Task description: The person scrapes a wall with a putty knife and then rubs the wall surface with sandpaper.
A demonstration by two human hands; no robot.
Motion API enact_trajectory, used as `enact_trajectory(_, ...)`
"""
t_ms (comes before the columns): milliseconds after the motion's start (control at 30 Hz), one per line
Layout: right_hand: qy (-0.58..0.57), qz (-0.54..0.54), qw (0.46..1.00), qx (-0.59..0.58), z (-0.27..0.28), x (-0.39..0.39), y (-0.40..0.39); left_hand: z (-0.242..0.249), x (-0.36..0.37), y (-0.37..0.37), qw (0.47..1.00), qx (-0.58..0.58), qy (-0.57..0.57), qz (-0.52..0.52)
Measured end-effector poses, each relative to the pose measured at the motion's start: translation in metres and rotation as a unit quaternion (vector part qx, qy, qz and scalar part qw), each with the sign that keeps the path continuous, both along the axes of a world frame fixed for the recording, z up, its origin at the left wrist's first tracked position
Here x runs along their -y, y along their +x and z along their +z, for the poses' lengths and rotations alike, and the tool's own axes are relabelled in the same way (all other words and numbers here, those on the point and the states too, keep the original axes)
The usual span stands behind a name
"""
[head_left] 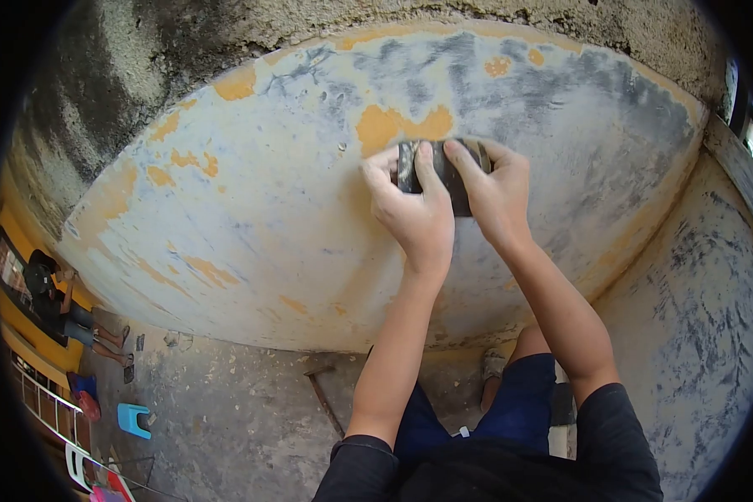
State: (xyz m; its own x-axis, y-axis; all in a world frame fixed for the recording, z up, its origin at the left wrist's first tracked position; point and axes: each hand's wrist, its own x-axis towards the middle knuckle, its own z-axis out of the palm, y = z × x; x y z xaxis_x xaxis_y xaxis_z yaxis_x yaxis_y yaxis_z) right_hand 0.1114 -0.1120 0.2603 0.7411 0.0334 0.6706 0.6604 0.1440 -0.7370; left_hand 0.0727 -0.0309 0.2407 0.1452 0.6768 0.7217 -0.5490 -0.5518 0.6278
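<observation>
My left hand (416,205) and my right hand (499,191) are side by side against the wall (259,201). Between them is a dark piece of sandpaper (452,177), with both thumbs on its near face and the fingers curled round its outer sides. The sandpaper lies close to the wall surface, just below an orange bare patch (389,125). Pale, worn paint covers most of the wall, with grey smudges near the top and scattered orange spots. Whether a block sits behind the sandpaper is hidden.
Rough, stained masonry (192,42) borders the wall's top. A hammer-like tool (325,402) and a blue stool (133,420) are on the concrete floor (234,410). Another person (54,293) sits at far left, above a metal ladder (46,397). A second wall (686,335) meets mine at right.
</observation>
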Motion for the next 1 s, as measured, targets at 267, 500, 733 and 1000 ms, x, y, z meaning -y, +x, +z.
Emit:
enact_trajectory(267, -0.044, -0.033, 0.998, -0.025, 0.012, -0.007, -0.008, 0.011, -0.007, 0.002, 1.0, 0.004, -0.022, 0.0)
enact_trajectory(500, -0.027, -0.043, 0.999, 0.016, -0.001, -0.013, -0.005, -0.007, -0.012, 0.005, 0.999, 0.022, -0.029, 0.014)
enact_trajectory(733, -0.051, -0.026, 0.998, -0.003, 0.01, -0.013, -0.003, 0.01, -0.016, -0.004, 1.0, 0.017, -0.014, -0.005)
enact_trajectory(1000, 0.012, 0.001, 1.0, -0.023, 0.024, -0.019, -0.01, 0.027, -0.019, -0.005, 0.999, 0.017, -0.028, 0.009)
